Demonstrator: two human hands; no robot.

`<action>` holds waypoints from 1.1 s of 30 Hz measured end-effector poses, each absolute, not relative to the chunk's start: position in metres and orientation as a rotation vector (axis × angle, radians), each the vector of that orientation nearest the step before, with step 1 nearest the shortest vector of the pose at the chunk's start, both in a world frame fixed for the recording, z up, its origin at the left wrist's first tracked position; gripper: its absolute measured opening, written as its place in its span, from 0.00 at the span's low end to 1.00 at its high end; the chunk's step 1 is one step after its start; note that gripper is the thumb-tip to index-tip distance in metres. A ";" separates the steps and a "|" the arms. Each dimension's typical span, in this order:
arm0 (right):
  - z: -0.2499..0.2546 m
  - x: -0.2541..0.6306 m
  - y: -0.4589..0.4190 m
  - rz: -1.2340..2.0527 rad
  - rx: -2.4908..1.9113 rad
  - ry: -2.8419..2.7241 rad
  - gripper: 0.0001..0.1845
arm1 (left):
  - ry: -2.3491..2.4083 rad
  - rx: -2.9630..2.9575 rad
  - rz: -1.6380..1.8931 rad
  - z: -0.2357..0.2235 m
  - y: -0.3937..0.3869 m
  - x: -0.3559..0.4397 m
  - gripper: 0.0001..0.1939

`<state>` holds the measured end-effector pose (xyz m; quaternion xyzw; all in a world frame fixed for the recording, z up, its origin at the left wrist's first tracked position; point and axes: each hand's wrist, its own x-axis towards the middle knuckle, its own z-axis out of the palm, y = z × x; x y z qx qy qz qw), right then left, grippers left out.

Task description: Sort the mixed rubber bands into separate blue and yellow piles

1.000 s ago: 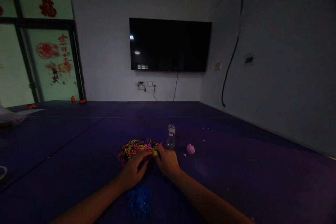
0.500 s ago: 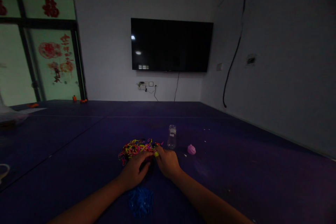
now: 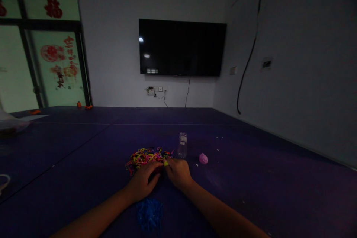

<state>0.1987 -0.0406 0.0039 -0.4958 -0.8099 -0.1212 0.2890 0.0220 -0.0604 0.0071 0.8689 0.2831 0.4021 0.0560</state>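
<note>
A loose pile of small multicoloured loops, like rubber bands [image 3: 141,157], lies on the dark purple surface, with yellow, pink, red and black pieces among them. At the pile's near edge is my left hand [image 3: 142,181], its fingers stretched forward and its thumb apart. My right hand [image 3: 179,172] meets the left fingertips at the pile's right end. Its fingers are bent and closed, and what they pinch is hidden. A yellow band [image 3: 166,163] shows at its fingers; whether it is worn or held I cannot tell. Nearer to me sits a blue heap of strands [image 3: 150,214].
An upright clear bottle [image 3: 182,147] stands just beyond my right hand. To its right lies a pink, rounded object [image 3: 203,158]. Small white scraps dot the surface [image 3: 251,178]. A clear plastic bag [image 3: 11,122] is at the far left, and a pale loop [image 3: 5,182] at the left edge.
My right hand's fingers have dipped slightly, uncovering a little more of the pile's right end. My left hand has barely moved.
</note>
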 end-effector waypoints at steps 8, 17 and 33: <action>0.004 0.198 -0.039 -0.319 -1.376 -2.164 0.16 | 0.858 2.632 1.170 0.007 -0.060 0.022 0.17; 0.011 0.194 -0.043 -0.317 -1.512 -2.241 0.13 | 1.196 2.553 1.426 0.007 -0.044 0.016 0.10; 0.013 0.195 -0.043 -0.296 -1.552 -2.307 0.16 | 1.980 2.436 0.885 0.008 -0.030 0.007 0.11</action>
